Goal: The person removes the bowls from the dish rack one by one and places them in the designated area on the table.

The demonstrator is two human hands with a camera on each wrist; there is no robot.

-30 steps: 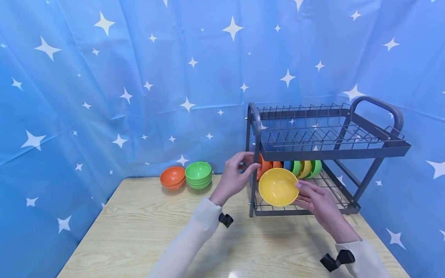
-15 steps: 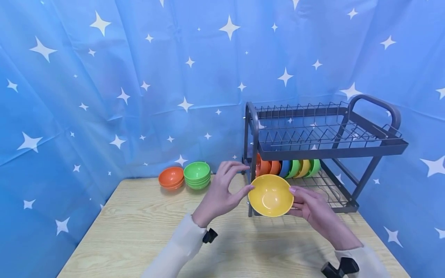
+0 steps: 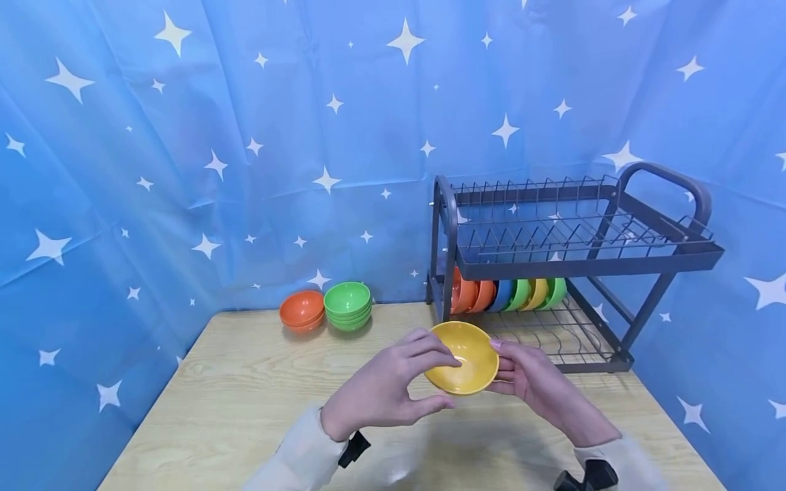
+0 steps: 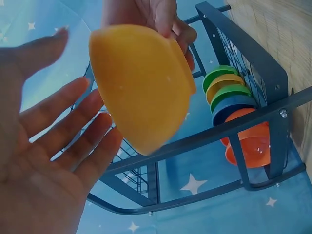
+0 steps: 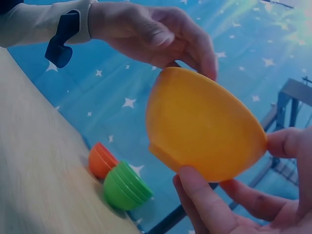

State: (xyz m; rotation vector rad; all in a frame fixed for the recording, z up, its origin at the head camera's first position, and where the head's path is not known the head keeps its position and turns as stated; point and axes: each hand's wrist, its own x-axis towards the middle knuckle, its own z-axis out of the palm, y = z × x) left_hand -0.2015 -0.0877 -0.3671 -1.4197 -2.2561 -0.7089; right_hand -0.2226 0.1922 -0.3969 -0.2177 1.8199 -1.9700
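A round yellow plastic bowl hung above the near middle of the wooden table, left of the grey wire dish rack. The right hand pinched its right rim; the left hand, fingers loosely spread, touched its left rim.

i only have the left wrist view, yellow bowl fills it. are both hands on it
Observer: The right hand holds the yellow bowl at its rim and underside; the left hand has fingertips at the opposite rim.
Operator: anything else on the table
Observer: A stack of orange bowls and a stack of green bowls sit by the curtain, left of the rack.
Operator: anything on the rack's upper shelf
Observer: Nothing visible there in the head view; the bowls on edge are all on the lower shelf.
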